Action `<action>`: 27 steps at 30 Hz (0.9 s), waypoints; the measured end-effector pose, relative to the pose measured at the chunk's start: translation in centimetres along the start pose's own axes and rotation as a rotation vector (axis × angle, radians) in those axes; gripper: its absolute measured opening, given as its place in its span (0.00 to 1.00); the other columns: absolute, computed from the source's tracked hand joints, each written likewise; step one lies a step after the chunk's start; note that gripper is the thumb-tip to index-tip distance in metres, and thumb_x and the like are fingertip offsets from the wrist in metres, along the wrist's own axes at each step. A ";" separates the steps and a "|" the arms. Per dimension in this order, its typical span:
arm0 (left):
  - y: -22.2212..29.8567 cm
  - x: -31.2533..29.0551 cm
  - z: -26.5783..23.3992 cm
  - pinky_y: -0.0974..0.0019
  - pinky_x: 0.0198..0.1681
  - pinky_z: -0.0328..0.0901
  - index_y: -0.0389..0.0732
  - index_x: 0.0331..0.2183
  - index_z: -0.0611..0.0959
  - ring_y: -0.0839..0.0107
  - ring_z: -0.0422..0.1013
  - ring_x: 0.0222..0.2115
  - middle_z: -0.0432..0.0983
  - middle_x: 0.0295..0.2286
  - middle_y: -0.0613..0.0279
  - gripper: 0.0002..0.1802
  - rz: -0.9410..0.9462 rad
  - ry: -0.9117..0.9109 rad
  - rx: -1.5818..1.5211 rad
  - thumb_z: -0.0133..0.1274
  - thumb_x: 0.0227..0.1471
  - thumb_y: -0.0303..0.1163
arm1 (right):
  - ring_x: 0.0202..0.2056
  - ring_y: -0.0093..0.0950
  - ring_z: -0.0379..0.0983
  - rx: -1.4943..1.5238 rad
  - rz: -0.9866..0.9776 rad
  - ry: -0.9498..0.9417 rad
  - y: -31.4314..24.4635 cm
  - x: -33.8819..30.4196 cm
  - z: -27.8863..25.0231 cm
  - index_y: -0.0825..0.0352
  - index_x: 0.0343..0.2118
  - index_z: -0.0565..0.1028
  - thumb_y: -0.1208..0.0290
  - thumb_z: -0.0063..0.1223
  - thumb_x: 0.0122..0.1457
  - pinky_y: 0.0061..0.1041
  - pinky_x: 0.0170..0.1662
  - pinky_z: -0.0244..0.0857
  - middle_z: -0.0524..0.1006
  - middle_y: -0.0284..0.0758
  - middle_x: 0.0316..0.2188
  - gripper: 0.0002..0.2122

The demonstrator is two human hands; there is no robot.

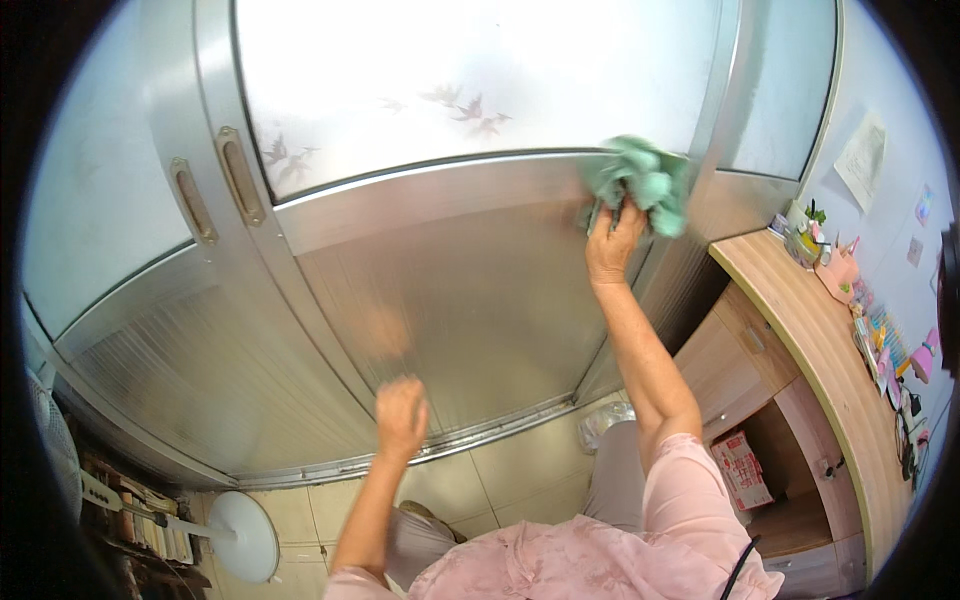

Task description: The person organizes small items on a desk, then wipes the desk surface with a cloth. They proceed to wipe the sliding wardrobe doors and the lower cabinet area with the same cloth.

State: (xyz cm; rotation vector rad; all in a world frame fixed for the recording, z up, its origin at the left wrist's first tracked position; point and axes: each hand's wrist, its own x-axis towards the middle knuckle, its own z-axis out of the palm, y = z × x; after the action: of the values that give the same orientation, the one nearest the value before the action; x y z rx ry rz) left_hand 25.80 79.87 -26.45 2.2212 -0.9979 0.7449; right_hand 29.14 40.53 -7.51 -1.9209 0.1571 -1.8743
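My right hand point(617, 240) grips a crumpled green cloth point(645, 185) and presses it against the metal crossbar point(430, 205) of a sliding door, just under its frosted glass pane point(480, 90). Part of the cloth spreads past my fingers, and its edges are blurred. Lower down and to the left, my left hand point(402, 415) hovers in front of the door's ribbed lower panel point(460, 310), with its fingers curled in. I see nothing held in it. Two recessed handles point(240, 175) sit on the door frames to the left.
A wooden desk point(800, 330) with small items along the wall stands at the right, with a red-and-white box point(741, 470) on its lower shelf. At lower left are a white fan base point(243, 537) and a row of books point(155, 520). A clear plastic bag point(600, 425) lies by the door track.
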 end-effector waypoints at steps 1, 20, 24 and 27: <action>-1.8 -4.1 2.6 0.46 0.55 0.55 0.38 0.46 0.75 0.52 0.68 0.46 0.73 0.42 0.47 0.22 -0.112 -0.188 -0.066 0.55 0.46 0.29 | 0.54 0.52 0.57 -0.060 0.034 0.125 -2.4 0.1 1.4 0.72 0.50 0.67 0.77 0.47 0.54 0.49 0.56 0.48 0.66 0.51 0.50 0.19; -4.6 -10.1 4.4 0.54 0.52 0.62 0.40 0.53 0.71 0.49 0.67 0.49 0.71 0.47 0.44 0.32 -0.446 -1.100 -0.148 0.51 0.52 0.49 | 0.51 0.43 0.64 -0.295 -0.423 0.053 -3.9 7.7 1.0 0.71 0.51 0.69 0.70 0.51 0.56 0.41 0.55 0.52 0.69 0.47 0.50 0.20; -3.8 -8.3 3.7 0.55 0.52 0.62 0.41 0.52 0.72 0.50 0.67 0.50 0.70 0.48 0.47 0.32 -0.495 -1.122 -0.122 0.50 0.52 0.53 | 0.53 0.46 0.60 0.025 0.241 0.241 -4.2 13.4 0.9 0.73 0.47 0.70 0.59 0.44 0.61 0.41 0.56 0.53 0.61 0.48 0.55 0.21; -5.2 -9.2 4.5 0.55 0.52 0.62 0.42 0.52 0.72 0.50 0.67 0.49 0.71 0.48 0.46 0.32 -0.476 -1.064 -0.104 0.49 0.53 0.53 | 0.50 0.42 0.64 -0.105 -0.216 0.167 -13.0 12.3 5.0 0.66 0.40 0.74 0.62 0.50 0.57 0.43 0.47 0.57 0.71 0.44 0.44 0.14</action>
State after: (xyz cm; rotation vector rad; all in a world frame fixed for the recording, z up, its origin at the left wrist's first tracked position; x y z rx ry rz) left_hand 25.89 83.81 -37.24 2.5865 -0.8172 -0.7714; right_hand 31.93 48.59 9.03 -1.9128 0.1044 -2.2101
